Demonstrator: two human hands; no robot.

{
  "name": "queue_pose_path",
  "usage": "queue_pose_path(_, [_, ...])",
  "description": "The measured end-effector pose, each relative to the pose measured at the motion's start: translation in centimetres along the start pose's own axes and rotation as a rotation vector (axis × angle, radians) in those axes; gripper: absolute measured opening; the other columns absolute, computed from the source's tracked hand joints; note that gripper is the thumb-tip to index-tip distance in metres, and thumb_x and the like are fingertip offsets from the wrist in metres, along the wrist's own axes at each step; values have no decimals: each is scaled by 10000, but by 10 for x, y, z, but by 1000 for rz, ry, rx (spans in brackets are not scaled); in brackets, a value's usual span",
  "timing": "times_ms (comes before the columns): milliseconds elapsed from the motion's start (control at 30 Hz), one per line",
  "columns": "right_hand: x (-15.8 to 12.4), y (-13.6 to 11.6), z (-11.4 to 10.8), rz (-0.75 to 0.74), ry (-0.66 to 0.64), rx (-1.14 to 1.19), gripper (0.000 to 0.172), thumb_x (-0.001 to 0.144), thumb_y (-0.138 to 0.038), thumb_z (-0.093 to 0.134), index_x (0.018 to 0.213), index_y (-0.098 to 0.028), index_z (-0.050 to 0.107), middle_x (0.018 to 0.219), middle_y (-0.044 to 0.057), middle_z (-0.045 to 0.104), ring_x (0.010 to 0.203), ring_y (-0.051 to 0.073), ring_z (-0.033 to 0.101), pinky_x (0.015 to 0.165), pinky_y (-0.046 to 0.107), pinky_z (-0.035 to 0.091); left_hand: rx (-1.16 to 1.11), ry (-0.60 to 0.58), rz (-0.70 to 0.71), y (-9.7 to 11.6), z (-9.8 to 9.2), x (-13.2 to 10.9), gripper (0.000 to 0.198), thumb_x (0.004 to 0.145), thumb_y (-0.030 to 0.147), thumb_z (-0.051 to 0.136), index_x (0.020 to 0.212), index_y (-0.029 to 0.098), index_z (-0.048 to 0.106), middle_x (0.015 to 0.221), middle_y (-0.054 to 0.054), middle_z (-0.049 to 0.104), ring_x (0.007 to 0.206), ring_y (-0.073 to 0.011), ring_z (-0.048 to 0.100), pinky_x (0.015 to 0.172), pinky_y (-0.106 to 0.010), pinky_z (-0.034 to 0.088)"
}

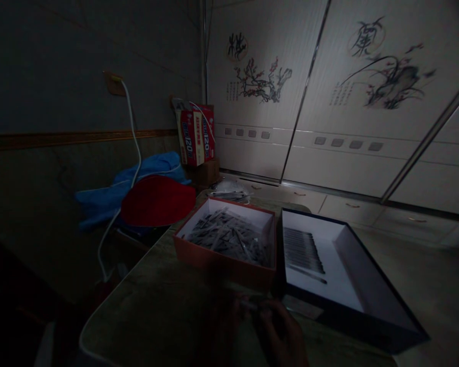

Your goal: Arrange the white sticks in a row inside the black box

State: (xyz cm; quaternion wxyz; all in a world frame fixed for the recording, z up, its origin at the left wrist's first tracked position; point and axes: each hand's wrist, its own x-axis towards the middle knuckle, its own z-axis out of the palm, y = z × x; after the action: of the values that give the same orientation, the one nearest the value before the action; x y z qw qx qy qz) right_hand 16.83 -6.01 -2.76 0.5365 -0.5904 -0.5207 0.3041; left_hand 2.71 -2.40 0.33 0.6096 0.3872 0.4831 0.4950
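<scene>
Both my hands are low over the table's near edge, in deep shadow. My left hand (222, 326) and my right hand (281, 329) are drawn together with fingers curled, pinching a small thin item (249, 305) between them that I cannot name. Just beyond them stands an orange box (222, 262) filled with several thin grey packets (229, 235). To its right lies a dark box (367, 285) with a white inside, where a neat row of thin dark sticks (302, 250) lies side by side.
The table (156, 311) has a rounded marbled top. Behind it are a red cushion (156, 200), a blue cloth (137, 181), a white cable (132, 127) from a wall socket, a red carton (197, 136) and painted cabinet doors (329, 92).
</scene>
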Motion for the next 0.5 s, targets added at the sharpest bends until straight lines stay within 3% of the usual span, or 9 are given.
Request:
queue_pose_path(100, [0,3,0,63,-29,100,271,799,-448,555,858,-195,630,733,40,657,635,163,598,568,212,473,11,43,8,-6,0,1,416,580,574,668,741,192,695,710,-50,703,680,-209,622,694,-339,495])
queue_pose_path(200, [-1,3,1,108,-36,180,287,784,-459,577,868,-189,623,687,33,649,594,152,584,529,207,458,-44,9,-12,-14,-2,4,444,565,598,670,739,190,691,711,-55,705,677,-208,627,674,-340,497])
queue_pose_path(333, [-3,2,7,98,68,245,286,756,-465,608,812,-185,629,609,11,617,536,133,547,490,200,423,-27,-59,6,-21,-6,9,348,692,504,631,765,166,668,678,-29,682,655,-160,617,698,-344,494])
queue_pose_path(500, [-4,-1,10,56,75,190,300,792,-488,548,778,-195,609,570,-4,588,513,127,529,479,197,406,-17,-97,-17,-23,-6,8,216,810,369,556,833,170,634,809,-12,671,745,-134,618,740,-337,503])
